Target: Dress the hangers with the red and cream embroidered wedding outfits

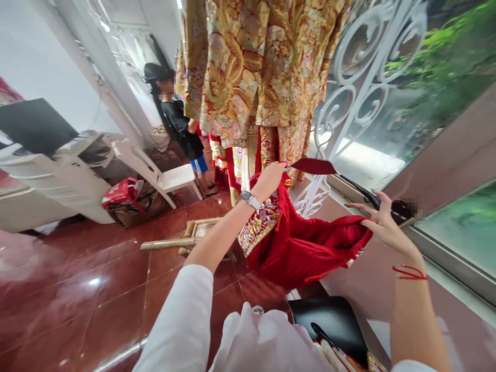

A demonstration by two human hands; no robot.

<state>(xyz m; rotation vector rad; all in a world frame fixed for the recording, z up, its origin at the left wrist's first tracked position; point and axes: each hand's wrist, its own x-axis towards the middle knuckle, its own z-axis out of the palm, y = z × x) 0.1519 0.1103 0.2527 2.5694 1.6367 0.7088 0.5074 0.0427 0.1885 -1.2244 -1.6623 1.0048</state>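
Observation:
A red garment (pixel 306 248) with gold and silver embroidered trim hangs spread between my two hands. My left hand (pixel 271 178), with a watch on the wrist, is closed on the garment's upper edge, just below a gold embroidered robe (pixel 251 72) that hangs in front of me. My right hand (pixel 382 222) pinches the garment's other end beside the window ledge, with the remaining fingers spread. A red string bracelet sits on that wrist.
A white scrolled window grille (pixel 360 77) and a ledge with a dark phone-like object (pixel 399 209) run along the right. A bamboo stool (pixel 194 235), a white chair (pixel 163 175), a red bag (pixel 124 194), a white cabinet and another person (pixel 182 129) stand on the red tile floor. A black bag (pixel 333 323) lies below me.

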